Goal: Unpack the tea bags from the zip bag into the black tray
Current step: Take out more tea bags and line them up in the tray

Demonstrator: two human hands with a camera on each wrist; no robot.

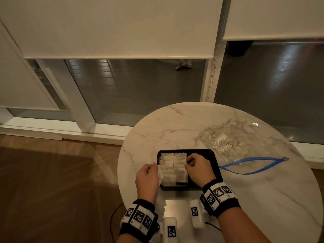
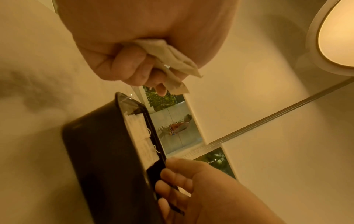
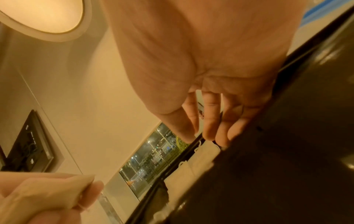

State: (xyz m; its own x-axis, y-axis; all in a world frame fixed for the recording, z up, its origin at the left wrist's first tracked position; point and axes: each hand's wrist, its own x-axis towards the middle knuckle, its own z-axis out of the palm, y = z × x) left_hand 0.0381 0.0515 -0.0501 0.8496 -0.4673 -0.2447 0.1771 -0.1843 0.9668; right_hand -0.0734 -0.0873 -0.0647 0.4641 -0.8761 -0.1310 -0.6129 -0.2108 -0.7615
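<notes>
The black tray (image 1: pixel 209 156) sits on the marble table (image 1: pixel 175 123) in front of me. Two rows of tea bags (image 1: pixel 173 165) fill its left half; the right half is bare. My left hand (image 1: pixel 155 168) hovers at the tray's left edge and grips a few crumpled tea bags (image 2: pixel 172 63) in its curled fingers. My right hand (image 1: pixel 190 162) reaches down into the tray, its nearly straight fingertips (image 3: pixel 208 133) touching the top of the right row (image 3: pixel 206 150). The clear zip bag (image 1: pixel 233 146) lies open behind and right of the tray, blue zip (image 1: pixel 254 163) gaping.
Two white marker-tagged devices (image 1: pixel 171 228) (image 1: pixel 196 214) lie at the table's near edge. The table's round rim drops to a wooden floor (image 1: pixel 61 172) on the left. Windows with lowered blinds stand behind.
</notes>
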